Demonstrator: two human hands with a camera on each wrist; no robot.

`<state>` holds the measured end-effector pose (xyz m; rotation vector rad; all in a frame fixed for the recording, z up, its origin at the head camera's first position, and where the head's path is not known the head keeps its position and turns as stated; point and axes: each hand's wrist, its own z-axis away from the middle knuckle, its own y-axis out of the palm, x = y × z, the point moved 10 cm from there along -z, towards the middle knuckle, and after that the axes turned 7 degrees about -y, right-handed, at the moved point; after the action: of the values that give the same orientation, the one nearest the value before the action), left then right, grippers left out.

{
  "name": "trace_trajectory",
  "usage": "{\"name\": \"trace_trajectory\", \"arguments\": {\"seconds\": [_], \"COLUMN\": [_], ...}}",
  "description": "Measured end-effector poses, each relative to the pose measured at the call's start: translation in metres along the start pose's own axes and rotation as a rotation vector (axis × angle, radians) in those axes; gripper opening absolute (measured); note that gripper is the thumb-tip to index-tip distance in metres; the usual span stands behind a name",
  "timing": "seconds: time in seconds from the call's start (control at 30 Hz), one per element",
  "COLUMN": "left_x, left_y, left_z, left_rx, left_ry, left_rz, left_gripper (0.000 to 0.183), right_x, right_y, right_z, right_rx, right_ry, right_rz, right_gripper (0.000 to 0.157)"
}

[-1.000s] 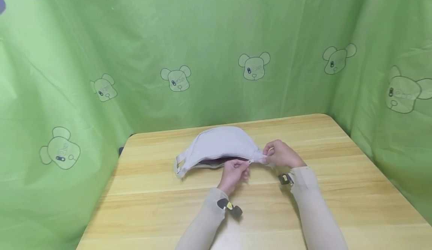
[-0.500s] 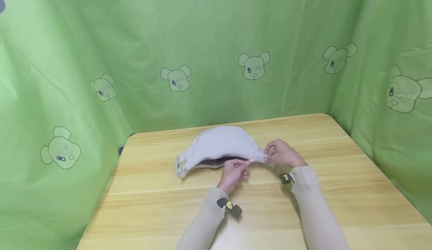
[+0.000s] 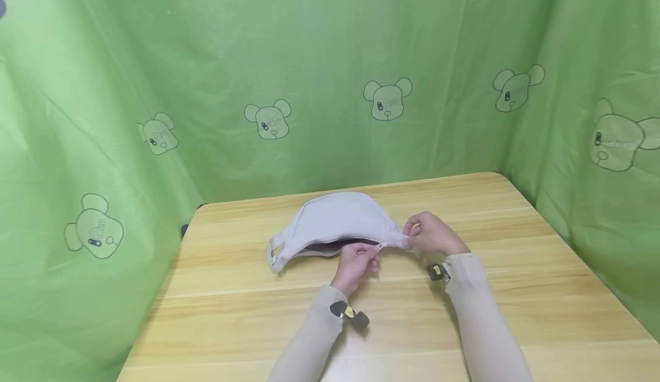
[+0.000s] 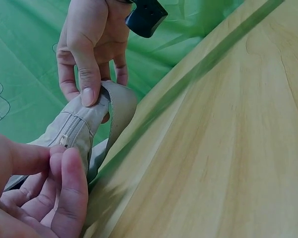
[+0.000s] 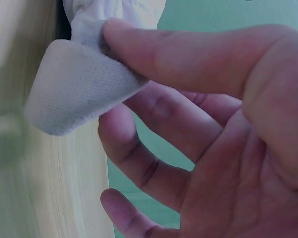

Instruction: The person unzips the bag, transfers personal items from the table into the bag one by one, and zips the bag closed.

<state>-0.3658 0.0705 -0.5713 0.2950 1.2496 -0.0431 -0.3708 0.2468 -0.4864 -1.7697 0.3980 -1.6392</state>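
A pale grey waist bag [image 3: 340,216] lies on the wooden table, its front zip partly undone and showing a dark inside. My left hand [image 3: 354,264] pinches the zip pull near the right end of the opening. In the left wrist view the metal zip slider [image 4: 64,140] shows just beyond the left fingertips. My right hand [image 3: 432,234] grips the bag's right end between thumb and fingers. The right wrist view has a folded strap [image 5: 79,87] hanging beside the right fingers. What lies inside the bag is hidden.
The wooden table [image 3: 412,330] extends around the bag on all sides. A green curtain [image 3: 330,141] with bear-head prints surrounds its back and sides. At the bag's left end is a strap loop [image 3: 275,253]. Small dark cameras sit on both wrists.
Almost nothing differs: both hands keep their holds on the bag, and the zip opening looks the same. The head view has shifted very slightly.
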Motion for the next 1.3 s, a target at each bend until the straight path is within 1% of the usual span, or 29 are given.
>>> {"name": "trace_trajectory", "arguments": {"seconds": [0.17,0.27,0.43,0.6,0.97,1.17,1.3], "left_x": [-0.0008,-0.0009,-0.0020,-0.0039,-0.0031,-0.0030,-0.0028], "left_y": [-0.0028,-0.0055,-0.0068,-0.0074,-0.0064,-0.0066,-0.0061], "left_z": [0.0008,0.0019,0.0040,0.0041,0.0028,0.0030,0.0024], "left_rx": [-0.009,-0.015,-0.009,-0.012,-0.007,-0.005,-0.002], "left_ry": [-0.001,-0.003,-0.008,-0.007,0.001,0.005,-0.004], "left_rz": [0.000,-0.001,0.001,0.004,-0.004,-0.009,-0.014], "left_gripper": [0.021,0.019,0.021,0.021,0.018,0.021,0.021], "right_x": [-0.0019,-0.0046,-0.0028,0.0010,-0.0046,-0.0039,-0.0036], "right_y": [-0.0010,-0.0014,-0.0023,-0.0041,-0.0031,-0.0032,-0.0033], "right_z": [0.0015,0.0034,0.0041,0.0029,0.0044,0.0052,0.0051], "right_rx": [-0.005,-0.009,-0.002,0.000,0.005,0.003,0.000], "right_ry": [0.013,0.037,0.035,0.027,0.047,0.043,0.036], "right_rz": [0.008,0.005,0.000,0.020,0.012,0.015,0.015], "right_gripper": [0.019,0.019,0.018,0.019,0.021,0.021,0.021]}}
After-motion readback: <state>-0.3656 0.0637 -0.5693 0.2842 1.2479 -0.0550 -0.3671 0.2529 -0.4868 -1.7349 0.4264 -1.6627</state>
